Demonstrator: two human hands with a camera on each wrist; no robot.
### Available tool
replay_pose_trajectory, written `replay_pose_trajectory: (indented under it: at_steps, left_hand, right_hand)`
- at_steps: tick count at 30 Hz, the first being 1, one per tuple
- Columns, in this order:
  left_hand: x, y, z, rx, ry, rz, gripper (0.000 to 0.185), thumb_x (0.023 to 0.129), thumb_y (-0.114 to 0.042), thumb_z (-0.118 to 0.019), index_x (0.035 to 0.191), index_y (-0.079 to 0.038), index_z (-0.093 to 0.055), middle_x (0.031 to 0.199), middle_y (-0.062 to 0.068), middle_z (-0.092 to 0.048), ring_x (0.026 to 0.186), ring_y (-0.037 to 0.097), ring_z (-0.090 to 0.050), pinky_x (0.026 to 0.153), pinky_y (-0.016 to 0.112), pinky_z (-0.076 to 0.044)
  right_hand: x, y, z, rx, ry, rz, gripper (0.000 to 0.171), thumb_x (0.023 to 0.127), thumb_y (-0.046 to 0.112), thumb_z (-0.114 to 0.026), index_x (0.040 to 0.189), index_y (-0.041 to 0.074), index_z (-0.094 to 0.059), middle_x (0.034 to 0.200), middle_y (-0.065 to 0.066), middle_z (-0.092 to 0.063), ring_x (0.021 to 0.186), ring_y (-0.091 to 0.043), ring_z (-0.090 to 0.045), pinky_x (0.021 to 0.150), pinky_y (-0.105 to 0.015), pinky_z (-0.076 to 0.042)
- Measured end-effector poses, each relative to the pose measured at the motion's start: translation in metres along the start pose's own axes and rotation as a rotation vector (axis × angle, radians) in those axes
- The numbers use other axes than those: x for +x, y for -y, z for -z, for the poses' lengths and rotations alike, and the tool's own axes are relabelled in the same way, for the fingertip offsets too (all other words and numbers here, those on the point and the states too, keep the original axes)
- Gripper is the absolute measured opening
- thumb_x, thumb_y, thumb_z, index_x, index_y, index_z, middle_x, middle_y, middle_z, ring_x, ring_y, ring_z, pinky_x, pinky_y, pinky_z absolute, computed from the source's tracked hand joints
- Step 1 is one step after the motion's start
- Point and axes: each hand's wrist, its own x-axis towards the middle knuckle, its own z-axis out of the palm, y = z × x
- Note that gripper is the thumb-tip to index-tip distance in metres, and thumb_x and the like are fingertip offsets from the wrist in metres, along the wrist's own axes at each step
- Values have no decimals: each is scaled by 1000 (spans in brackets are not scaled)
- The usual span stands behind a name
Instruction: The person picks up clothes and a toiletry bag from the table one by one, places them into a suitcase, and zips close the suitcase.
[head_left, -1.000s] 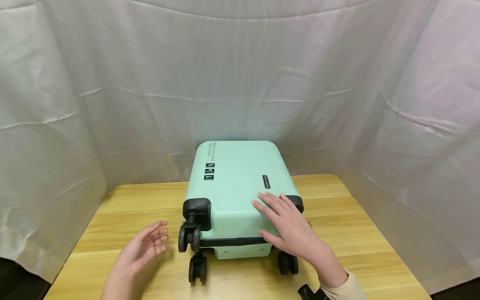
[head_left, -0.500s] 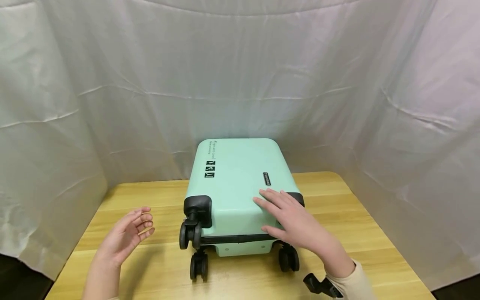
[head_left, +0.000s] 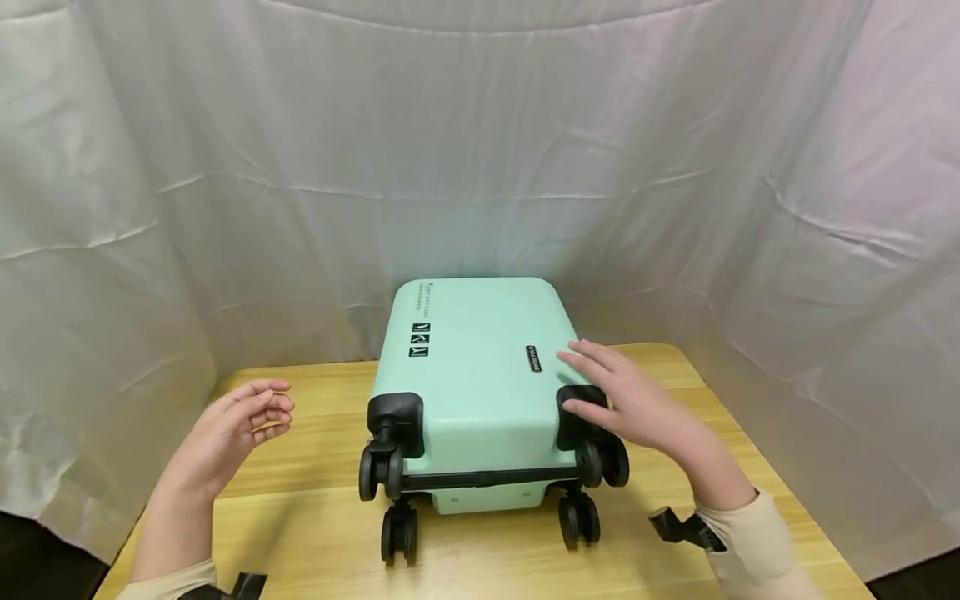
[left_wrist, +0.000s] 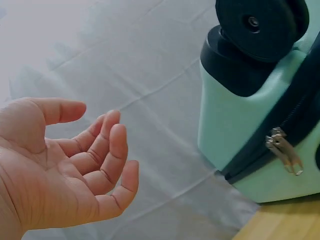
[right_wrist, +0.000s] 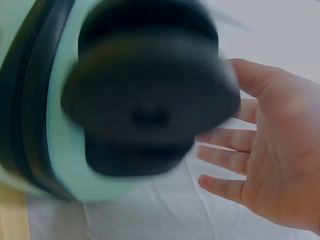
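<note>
A mint-green suitcase [head_left: 480,342] lies flat on the wooden table, its black wheels [head_left: 381,471] toward me. In the head view my left hand [head_left: 232,429] hovers to the left of it, fingers loosely bent and holding nothing. My right hand [head_left: 630,396] is over the near right corner, fingers spread, overlapping the black corner guard [head_left: 570,417]. Metal zipper pulls [left_wrist: 285,150] hang on the suitcase's side in the left wrist view. A blurred wheel [right_wrist: 150,90] in the right wrist view partly hides the right hand's fingertips.
The wooden table [head_left: 315,517] extends on both sides of the suitcase. A pale grey curtain [head_left: 480,150] encloses it at the back and sides. Black wrist mounts [head_left: 686,529] are strapped near the sleeve cuffs.
My right hand has moved right, off the suitcase's top front, uncovering the right corner guard and wheel. My left hand has moved left and farther from the suitcase. The suitcase stays in place.
</note>
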Motion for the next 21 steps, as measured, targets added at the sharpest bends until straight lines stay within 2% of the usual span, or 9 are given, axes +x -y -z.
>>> replay_pose_trajectory:
  at_steps: [5,9,14,17,21]
  left_hand:
    - [7,-19,-1,222,-52,51,22,106,-17,-40,120,-15,-57,103,-7,-66,92,9,-64,82,23,-53]
    - [17,-32,-5,383,-109,67,20,104,-23,-45,118,-16,-56,103,-10,-65,92,6,-63,81,21,-53]
    - [30,-47,-13,610,-180,101,30,104,-34,-45,125,-13,-52,108,-18,-60,99,0,-59,83,16,-49]
    - [39,-51,-19,741,-220,123,43,103,-39,-43,133,-8,-47,118,-8,-58,109,7,-55,88,23,-47]
    - [54,-46,-24,909,-263,114,53,102,-42,-44,140,-5,-43,135,17,-51,125,32,-49,98,48,-44]
  right_hand:
    - [0,-19,9,-28,-48,-17,62,91,30,-68,145,11,-45,149,-18,-43,140,-41,-36,108,-61,-35]
    - [-1,-34,17,-46,-43,-81,62,92,32,-67,146,12,-44,150,-17,-41,140,-41,-35,109,-61,-34]
    - [-3,-54,27,-62,-7,-170,66,93,37,-65,149,12,-39,153,-19,-36,141,-43,-32,110,-63,-31]
    - [-5,-67,32,-66,-9,-199,67,93,36,-65,149,10,-38,153,-21,-35,140,-46,-31,109,-65,-29]
    - [-6,-82,35,-91,-16,-219,69,93,36,-64,150,8,-36,153,-24,-33,139,-48,-29,108,-66,-28]
